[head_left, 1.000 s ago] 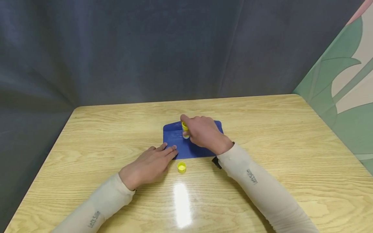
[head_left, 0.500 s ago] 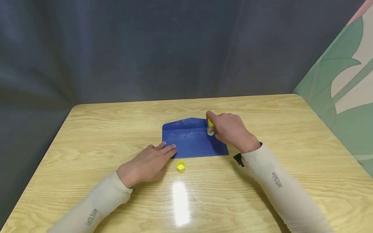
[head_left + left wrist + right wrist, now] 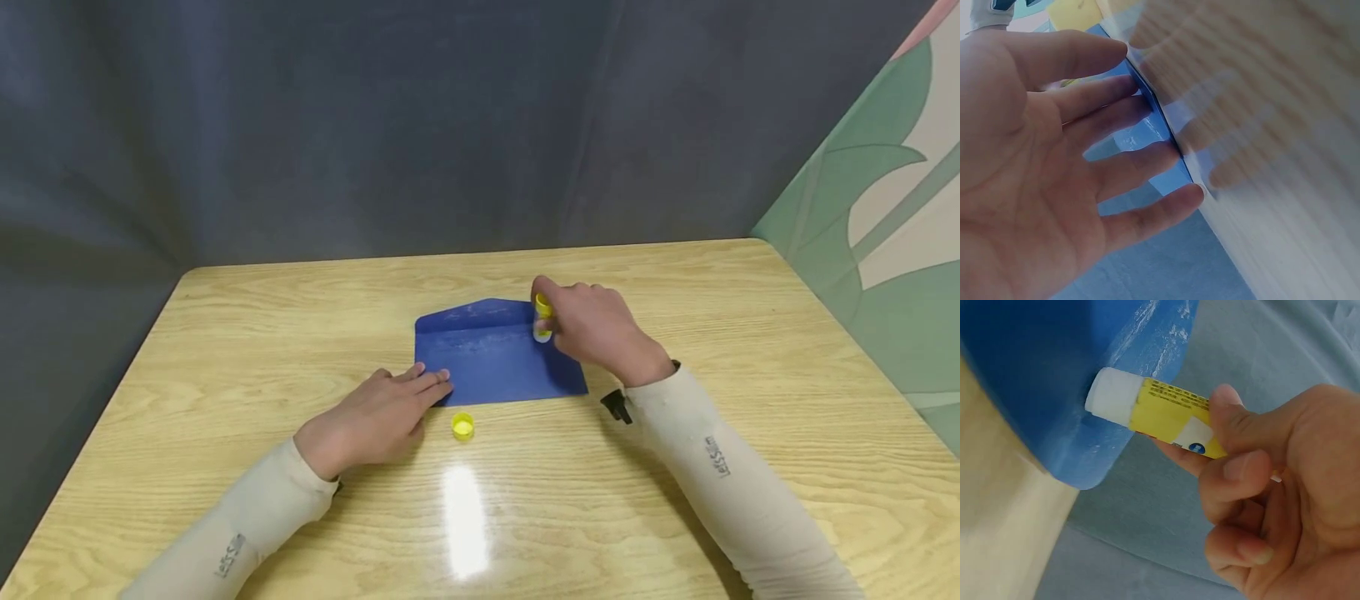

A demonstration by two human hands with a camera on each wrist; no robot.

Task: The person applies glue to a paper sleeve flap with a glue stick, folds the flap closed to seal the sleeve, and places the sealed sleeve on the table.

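A dark blue envelope (image 3: 487,371) lies on the table with its flap folded back on the far side. Whitish streaks mark the flap and the fold, also visible in the right wrist view. My left hand (image 3: 375,419) rests with extended fingers on the envelope's near left corner. Near the right end of the fold, my right hand (image 3: 600,332) grips a yellow and white glue stick (image 3: 1169,415) between thumb and fingers. Its white end meets the blue paper (image 3: 1041,375). The yellow glue cap (image 3: 462,427) sits just in front of the envelope, beside my left hand.
The wood-grain table (image 3: 750,350) extends around the envelope on all sides. A dark grey curtain (image 3: 420,125) hangs behind its far edge and along the left. On the right stands a panel with green leaf shapes (image 3: 900,317).
My right hand has moved the glue stick rightward along the fold to the envelope's right end, uncovering the flap's middle. My left hand keeps its place on the near left corner.
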